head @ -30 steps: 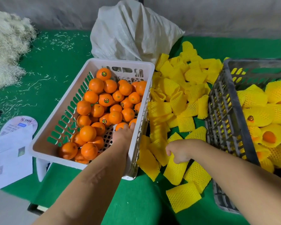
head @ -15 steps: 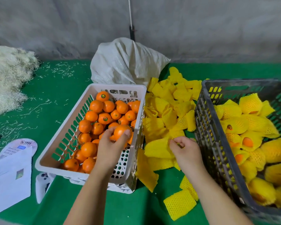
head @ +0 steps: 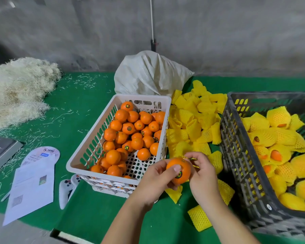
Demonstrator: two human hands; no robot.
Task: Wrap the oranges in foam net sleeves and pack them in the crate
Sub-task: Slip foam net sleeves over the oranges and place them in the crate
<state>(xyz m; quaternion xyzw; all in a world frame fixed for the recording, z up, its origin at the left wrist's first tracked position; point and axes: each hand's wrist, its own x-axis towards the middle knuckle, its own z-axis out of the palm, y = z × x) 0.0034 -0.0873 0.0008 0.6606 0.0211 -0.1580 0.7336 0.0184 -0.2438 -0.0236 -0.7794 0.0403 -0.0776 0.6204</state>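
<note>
Head view: showing left hand (head: 155, 182) gripping one orange (head: 179, 170), thumb lying across its front, just past the near right corner of the white basket (head: 102, 138). Right hand (head: 201, 173) touching the orange's right side, fingers curled, possibly pinching a yellow foam net sleeve (head: 192, 158) behind the fruit, though mostly hidden. Holding the orange between both hands, above the green table (head: 77, 95). Loose sleeves (head: 192, 120) lying piled between the basket and the dark crate (head: 236, 155). Wrapped oranges (head: 271, 138) sitting inside the crate, at right.
</note>
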